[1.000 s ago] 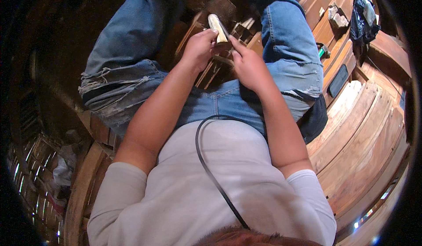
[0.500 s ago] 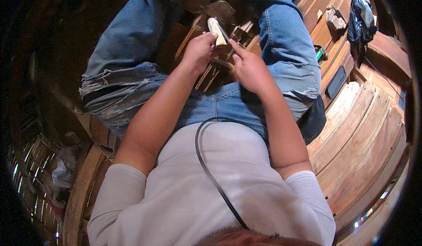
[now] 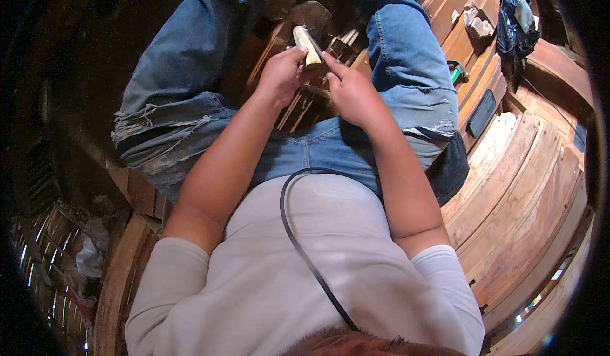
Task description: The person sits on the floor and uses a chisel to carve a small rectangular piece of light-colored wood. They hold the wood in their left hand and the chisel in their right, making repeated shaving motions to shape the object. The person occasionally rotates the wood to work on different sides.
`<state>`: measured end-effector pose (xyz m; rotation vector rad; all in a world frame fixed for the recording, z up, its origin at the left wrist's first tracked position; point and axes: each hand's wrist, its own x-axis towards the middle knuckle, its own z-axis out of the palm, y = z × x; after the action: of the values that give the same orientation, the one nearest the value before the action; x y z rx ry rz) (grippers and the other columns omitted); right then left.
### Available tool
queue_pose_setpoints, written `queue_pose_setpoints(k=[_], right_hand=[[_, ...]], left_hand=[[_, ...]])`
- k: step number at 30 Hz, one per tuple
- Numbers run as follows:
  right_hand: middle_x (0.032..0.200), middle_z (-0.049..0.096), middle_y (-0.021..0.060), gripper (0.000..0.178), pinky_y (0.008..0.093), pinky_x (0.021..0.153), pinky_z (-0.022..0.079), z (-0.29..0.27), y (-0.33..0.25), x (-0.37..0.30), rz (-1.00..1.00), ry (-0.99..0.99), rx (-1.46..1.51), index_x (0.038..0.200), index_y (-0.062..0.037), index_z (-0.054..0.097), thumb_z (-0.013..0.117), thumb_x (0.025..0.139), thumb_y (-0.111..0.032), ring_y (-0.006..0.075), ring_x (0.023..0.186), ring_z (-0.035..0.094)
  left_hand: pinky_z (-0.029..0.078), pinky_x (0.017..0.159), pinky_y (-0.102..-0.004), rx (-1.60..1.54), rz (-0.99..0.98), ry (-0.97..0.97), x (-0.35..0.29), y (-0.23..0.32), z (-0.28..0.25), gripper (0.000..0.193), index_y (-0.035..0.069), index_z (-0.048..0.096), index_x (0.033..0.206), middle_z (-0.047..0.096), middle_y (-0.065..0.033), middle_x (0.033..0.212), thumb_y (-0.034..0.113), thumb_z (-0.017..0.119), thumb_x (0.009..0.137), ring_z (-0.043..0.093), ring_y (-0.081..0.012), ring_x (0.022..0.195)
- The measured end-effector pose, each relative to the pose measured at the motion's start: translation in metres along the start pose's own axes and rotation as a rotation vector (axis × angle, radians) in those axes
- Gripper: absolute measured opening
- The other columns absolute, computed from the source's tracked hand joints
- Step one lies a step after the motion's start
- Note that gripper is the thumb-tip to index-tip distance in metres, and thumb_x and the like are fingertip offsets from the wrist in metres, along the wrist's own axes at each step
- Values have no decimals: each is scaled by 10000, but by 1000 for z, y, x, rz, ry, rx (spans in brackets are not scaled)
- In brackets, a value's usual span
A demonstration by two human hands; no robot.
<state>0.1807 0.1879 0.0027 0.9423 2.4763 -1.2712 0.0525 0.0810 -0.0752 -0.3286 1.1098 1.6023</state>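
Observation:
My left hand (image 3: 283, 76) is closed around the lower end of a pale, whittled-looking piece of wood (image 3: 305, 42) with a rounded tip, which points away from me between my knees. My right hand (image 3: 356, 94) grips a knife, its index finger stretched forward along it. The dark knife blade (image 3: 313, 42) lies against the right side of the wood. Most of the knife's handle is hidden inside my right fist. Both forearms rest close to my lap, over blue jeans (image 3: 406, 63) torn at the knees.
Wooden blocks (image 3: 311, 16) and offcuts lie between my legs. On the planks to my right are a dark flat rectangular object (image 3: 481, 114), a green-handled tool (image 3: 456, 73), a pale rough lump (image 3: 478, 23) and a black plastic bag (image 3: 513, 28). Curved-looking boards (image 3: 508, 191) spread beside me.
Both hands and the wood have shifted slightly left in the picture, partly with the whole view. The right hand has moved closer to the left, and the blade sits nearer the wood's tip.

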Motion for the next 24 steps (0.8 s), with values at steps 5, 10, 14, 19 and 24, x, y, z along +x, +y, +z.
queue_pose_setpoints(k=[5, 10, 14, 19, 24], right_hand=[[1147, 660, 338, 446, 475, 976, 504, 3, 1, -3, -122, 103, -69, 1437, -86, 566, 502, 1002, -160, 468, 1069, 652], [1228, 642, 330, 466, 411, 1001, 489, -3, -5, -6, -53, 21, -37, 1484, -104, 516, 478, 1024, -169, 443, 1147, 644], [1263, 638, 316, 468, 406, 1018, 482, -9, -1, 9, 59, -80, -30, 1491, -121, 515, 479, 1028, -179, 436, 1176, 634], [1218, 645, 331, 469, 411, 991, 494, -9, 2, -4, 5, -47, -46, 1493, -134, 512, 487, 1028, -186, 439, 1134, 650], [1164, 662, 329, 464, 413, 947, 509, -3, 1, 3, 24, -35, -54, 1488, -140, 522, 493, 1028, -190, 433, 1066, 669]], left_hand=[[594, 852, -385, 114, -3, -14, 5, -1, -4, 275, -3, 621, 1210, 670, -86, 1041, 190, 502, 1054, 672, -193, 925], [594, 873, -400, 50, 2, 28, -6, 2, 3, 291, -14, 613, 1228, 662, -91, 1044, 192, 495, 1060, 671, -200, 922], [601, 873, -410, 7, 15, -17, 1, 2, 0, 290, -21, 606, 1232, 667, -117, 1096, 183, 489, 1061, 683, -218, 952], [596, 884, -414, 10, 42, -6, 3, 8, -2, 280, -21, 613, 1219, 669, -113, 1079, 177, 502, 1056, 681, -220, 946], [584, 866, -391, -31, -2, 40, -5, 6, 7, 285, -20, 612, 1230, 679, -104, 1062, 182, 510, 1057, 681, -224, 955]])
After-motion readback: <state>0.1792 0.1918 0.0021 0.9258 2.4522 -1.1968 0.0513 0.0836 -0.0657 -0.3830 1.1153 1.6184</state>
